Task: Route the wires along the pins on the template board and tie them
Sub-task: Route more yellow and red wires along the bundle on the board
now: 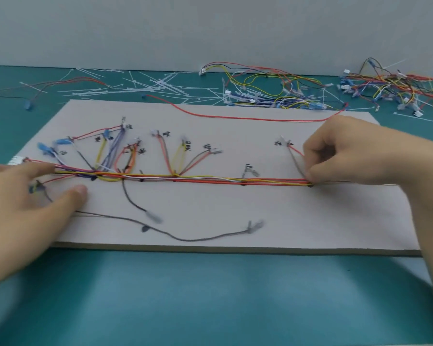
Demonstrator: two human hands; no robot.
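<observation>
Wires (210, 179) held taut between our two hands along the template board (285, 221).

Nearest us, on the teal table (210, 295), the board's front strip carries a loose grey wire (198, 237), which we judge is not yet laid in. Behind it the coloured bundle runs straight across the board's middle past dark pins (243, 183). Our left hand (23, 196) lies flat with fingers straight, the forefinger pressing the bundle's left end down to anchor it. Our right hand (348, 156) has its fingers curled and pinches the right end, seemingly pulling the run tight, though blur hides the exact grip. Short branches fan up to handwritten labels. Farther back a red wire (235, 118) lies slack on the board. Beyond it, white cable ties (135, 88) and spare harnesses (273, 91) wait within reach.
</observation>
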